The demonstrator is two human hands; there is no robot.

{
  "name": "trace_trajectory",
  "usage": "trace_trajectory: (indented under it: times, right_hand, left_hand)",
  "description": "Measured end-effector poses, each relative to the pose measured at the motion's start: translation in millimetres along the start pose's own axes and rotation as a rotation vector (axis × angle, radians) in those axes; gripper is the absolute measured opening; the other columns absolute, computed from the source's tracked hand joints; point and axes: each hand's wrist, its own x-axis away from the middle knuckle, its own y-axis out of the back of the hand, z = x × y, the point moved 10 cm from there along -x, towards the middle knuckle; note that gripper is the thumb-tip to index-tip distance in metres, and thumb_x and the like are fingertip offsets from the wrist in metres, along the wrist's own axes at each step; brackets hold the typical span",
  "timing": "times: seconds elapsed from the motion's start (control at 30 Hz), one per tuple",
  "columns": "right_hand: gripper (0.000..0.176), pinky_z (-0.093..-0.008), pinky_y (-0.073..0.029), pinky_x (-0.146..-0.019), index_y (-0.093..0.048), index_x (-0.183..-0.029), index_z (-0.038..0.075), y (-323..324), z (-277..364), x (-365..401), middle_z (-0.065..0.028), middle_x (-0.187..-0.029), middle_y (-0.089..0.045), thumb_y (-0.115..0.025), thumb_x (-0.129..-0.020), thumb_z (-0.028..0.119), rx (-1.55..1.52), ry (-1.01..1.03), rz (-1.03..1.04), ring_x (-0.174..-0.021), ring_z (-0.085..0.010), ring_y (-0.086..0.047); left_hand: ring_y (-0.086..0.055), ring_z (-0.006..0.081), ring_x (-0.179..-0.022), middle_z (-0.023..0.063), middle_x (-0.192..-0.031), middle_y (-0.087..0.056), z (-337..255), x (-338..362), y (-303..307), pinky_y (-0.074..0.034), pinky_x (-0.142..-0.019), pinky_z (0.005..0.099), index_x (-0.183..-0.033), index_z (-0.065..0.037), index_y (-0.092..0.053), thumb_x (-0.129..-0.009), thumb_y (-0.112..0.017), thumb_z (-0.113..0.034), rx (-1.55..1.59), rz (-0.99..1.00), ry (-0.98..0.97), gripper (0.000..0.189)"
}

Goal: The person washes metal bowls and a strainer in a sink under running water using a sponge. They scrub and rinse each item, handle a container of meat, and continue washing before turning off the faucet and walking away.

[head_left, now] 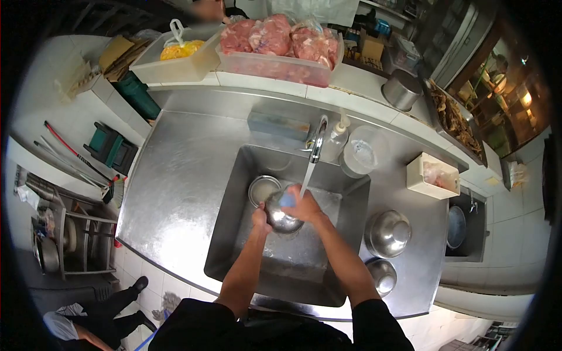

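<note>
A metal bowl (285, 221) is tilted inside the steel sink (234, 234), under water running from the faucet (317, 143). My left hand (261, 219) grips the bowl's left rim. In my right hand (307, 206) is a blue sponge (287, 199), pressed against the bowl's upper side, with the fingers closed round it. A second round metal bowl (264, 188) lies at the back left of the sink, just beyond my left hand, with cloudy liquid in it.
Two upturned metal bowls, one large (389, 234) and one smaller (383, 277), rest on the counter right of the sink. Behind stand a soap bottle (336, 140) and a plastic tub (360, 155). A meat-filled bin (275, 64) sits on the ledge. Another person (99, 324) is at lower left.
</note>
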Motion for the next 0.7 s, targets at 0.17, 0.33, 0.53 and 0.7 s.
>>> trace_trajectory:
  times: [0.17,0.33,0.53,0.7]
  right_hand:
    - [0.067,-0.0534,-0.038,-0.090,-0.043,-0.125,0.019,17.3,11.8,-1.1,-0.0156,-0.122,-0.048,-0.068,-0.065,0.038,0.251,-0.425,0.018,-0.115,-0.0402,-0.042]
    - [0.051,-0.0521,-0.037,-0.091,-0.052,-0.116,0.023,19.5,50.7,24.4,-0.0175,-0.128,-0.042,-0.068,-0.069,0.034,0.193,-0.018,-0.026,-0.116,-0.0403,-0.039]
    - [0.048,-0.0481,-0.042,-0.088,-0.054,-0.110,0.015,16.7,-1.4,-5.8,-0.0175,-0.115,-0.050,-0.065,-0.066,0.033,0.044,-0.293,-0.050,-0.107,-0.0383,-0.047]
    - [0.031,-0.0465,-0.044,-0.083,-0.054,-0.096,0.011,2.9,15.9,-4.3,-0.0150,-0.103,-0.055,-0.061,-0.067,0.020,0.107,-0.190,-0.061,-0.101,-0.0376,-0.052]
  left_hand:
    - [-0.059,0.0258,-0.093,0.0096,-0.100,-0.062,47.1,-37.3,-6.7,-0.047,-0.081,0.0455,-0.105,-0.007,-0.057,-0.094,-0.041,-0.033,-0.042,0.015,-0.060,0.032]
    - [-0.057,0.0262,-0.099,0.0086,-0.106,-0.060,8.0,-33.2,-0.9,-0.042,-0.090,0.0494,-0.112,-0.007,-0.054,-0.094,-0.040,-0.033,0.112,0.121,0.025,0.035]
    - [-0.054,0.0265,-0.104,0.0082,-0.113,-0.058,25.3,-0.9,-0.6,-0.037,-0.095,0.0496,-0.113,-0.007,-0.054,-0.094,-0.040,-0.033,0.029,-0.044,0.066,0.035]
    - [-0.051,0.0258,-0.110,0.0073,-0.116,-0.057,9.8,-5.1,17.8,-0.036,-0.097,0.0472,-0.117,-0.007,-0.052,-0.094,-0.040,-0.034,0.081,-0.154,0.003,0.037]
